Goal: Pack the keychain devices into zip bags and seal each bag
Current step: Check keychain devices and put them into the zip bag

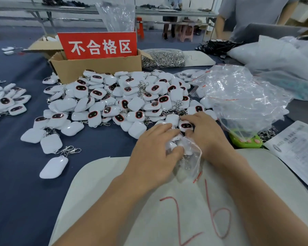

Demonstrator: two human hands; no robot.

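Note:
A big heap of white keychain devices [114, 100] with dark oval faces and metal clasps covers the blue table's middle. Just in front of it, my left hand [153, 153] grips a small clear zip bag [190, 157] with a red seal strip. A white device is partly inside the bag's mouth. My right hand [204, 134] lies over the bag's far end, its fingers curled on the bag and the device. One face-up device [185, 125] sits right at my right fingertips.
A cardboard box [96, 66] with a red sign stands behind the heap. Crumpled clear bags [242, 96] lie at right, over a green gadget [245, 140]. A white sheet marked 26 [167, 219] lies under my arms. More devices [5, 100] sit at far left, metal clasps [164, 58] behind. A person stands at back right.

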